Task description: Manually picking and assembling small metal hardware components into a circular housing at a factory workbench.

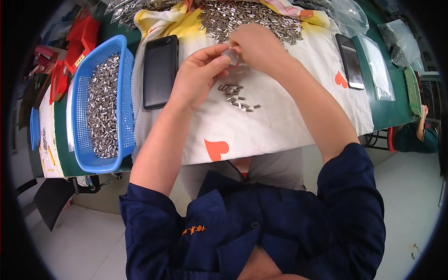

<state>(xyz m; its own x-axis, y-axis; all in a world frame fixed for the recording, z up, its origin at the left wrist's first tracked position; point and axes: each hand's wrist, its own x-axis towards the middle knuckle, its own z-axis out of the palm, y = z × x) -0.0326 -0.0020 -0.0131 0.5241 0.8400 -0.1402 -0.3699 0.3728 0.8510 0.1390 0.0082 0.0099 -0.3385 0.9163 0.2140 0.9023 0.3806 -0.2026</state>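
My left hand [198, 74] and my right hand [256, 46] meet above the white cloth [280, 121]. Together they pinch a small clear rounded piece [230, 56] between their fingertips. Just below the hands lies a small cluster of short silver metal pins [235, 95] on the cloth. A big heap of the same silver pins [247, 18] sits at the far side of the cloth, right behind my right hand.
A blue plastic basket [79, 93] holding many silver pins stands at the left. A black phone-like slab [160, 70] lies beside it, another dark phone [350, 60] at the right. Clear plastic bags [380, 65] lie far right. Another person [415, 133] sits at the right edge.
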